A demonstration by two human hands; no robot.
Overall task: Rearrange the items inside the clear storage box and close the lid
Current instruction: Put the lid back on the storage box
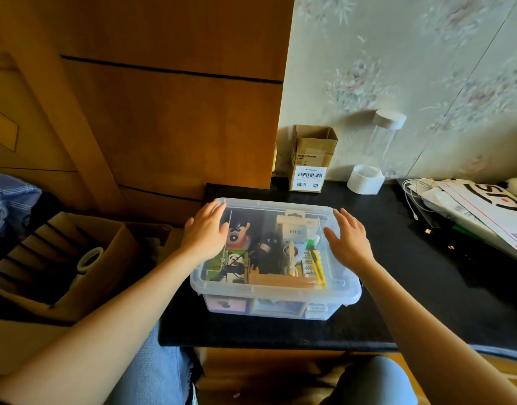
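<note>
A clear storage box (276,305) stands on the black table (397,302) with its clear lid (280,209) lying on top. My left hand (206,233) lies flat on the lid's left side, fingers straight. Over the lid's right side my right hand (349,238) is spread with straight fingers; whether it touches the lid is unclear. Through the lid I see a panda card (235,263), a red cartoon figure (237,232), a black item (267,247), a white package marked Q88 (295,229), a yellow pen-like item (317,266) and a wooden piece (277,279).
A small cardboard box (311,159) and a clear tube with white caps (374,159) stand at the back by the wall. White cables (418,188) and printed packages (482,211) lie on the right. An open cardboard carton with a tape roll (90,257) sits to the left.
</note>
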